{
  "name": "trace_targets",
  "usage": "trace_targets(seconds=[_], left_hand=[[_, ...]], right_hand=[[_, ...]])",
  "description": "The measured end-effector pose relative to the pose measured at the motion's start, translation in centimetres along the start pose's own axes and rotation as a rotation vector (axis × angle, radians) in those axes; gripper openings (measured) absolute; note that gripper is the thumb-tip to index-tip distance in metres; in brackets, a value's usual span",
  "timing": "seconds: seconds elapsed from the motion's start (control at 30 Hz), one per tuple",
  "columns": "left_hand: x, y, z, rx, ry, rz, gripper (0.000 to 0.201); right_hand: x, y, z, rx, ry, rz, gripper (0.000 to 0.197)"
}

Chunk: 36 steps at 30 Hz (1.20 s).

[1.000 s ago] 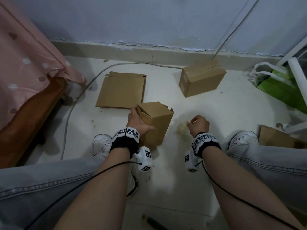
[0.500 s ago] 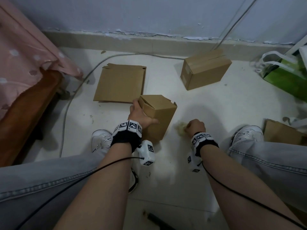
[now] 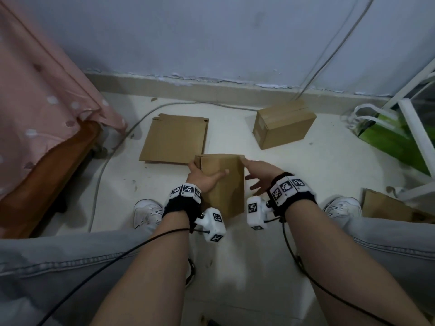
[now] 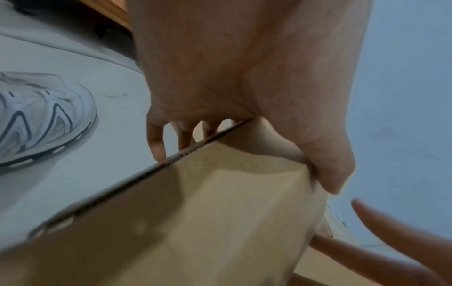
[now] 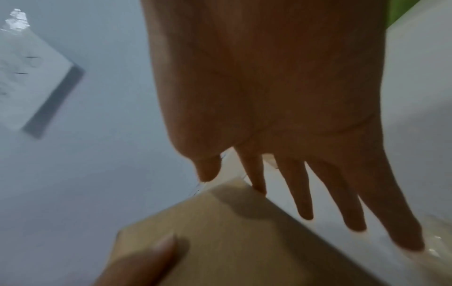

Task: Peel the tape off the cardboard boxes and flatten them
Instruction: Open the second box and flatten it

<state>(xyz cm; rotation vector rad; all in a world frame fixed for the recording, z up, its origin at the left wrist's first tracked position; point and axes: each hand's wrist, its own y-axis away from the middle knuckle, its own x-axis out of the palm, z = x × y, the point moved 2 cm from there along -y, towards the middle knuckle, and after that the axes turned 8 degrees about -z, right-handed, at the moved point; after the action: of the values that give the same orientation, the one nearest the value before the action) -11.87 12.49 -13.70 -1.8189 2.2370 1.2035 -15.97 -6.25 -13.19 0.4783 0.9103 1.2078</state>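
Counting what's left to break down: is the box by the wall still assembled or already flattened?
Still assembled. The box by the wall stands full-height, top flaps closed, unlike the flattened cardboard left of it.

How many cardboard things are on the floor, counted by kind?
Brown cardboard boxes with their box shape: 2, one in the hands, one by the wall
Flattened brown cardboard pieces: 2, one by the bed, one at the right edge
Total: 4

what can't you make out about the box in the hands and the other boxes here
- Held box: tape left on it, unclear; left hand covers one edge, both wrist views are blurred.
- Right hand: contact with the box, unclear.
- Closed box: tape too small, head view.
- Cardboard at right: cut off by the knee.
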Motion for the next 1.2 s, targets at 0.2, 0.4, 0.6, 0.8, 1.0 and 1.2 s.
trace_targets(seconds=[0.2,0.4,0.6,0.8,1.0,1.2], left_hand=[[-1.2,2.2,-1.1,-0.022,0.248,0.166,0.107],[-3.1,2.0,-1.0,0.088,0.107,0.166,0.104],[-3.2,2.3,-0.9,0.074,0.196,0.126,0.036],[-2.9,1.4,-0.1,0.01,0.231,0.043,0.074],[-3.0,1.7,-1.1,0.059,0.183,0.133,0.086],[-2.9,1.6,-0.9,0.011,0.18,0.078,0.092]], right_hand=[[3.2,1.9,1.3,-0.185,-0.034,0.003,0.135],[5.2,1.8,0.9,-0.273,0.216,0.025,0.166],[5.0,3.2,2.1,-0.344,0.382,0.011,0.154],[4.7,3.7,3.0,-0.425,0.337,0.005,0.11],[3.5,4.3,3.5,-0.393,0.163,0.001,0.082],[3.3,5.0,4.9,-0.454,0.118,0.022,0.036]])
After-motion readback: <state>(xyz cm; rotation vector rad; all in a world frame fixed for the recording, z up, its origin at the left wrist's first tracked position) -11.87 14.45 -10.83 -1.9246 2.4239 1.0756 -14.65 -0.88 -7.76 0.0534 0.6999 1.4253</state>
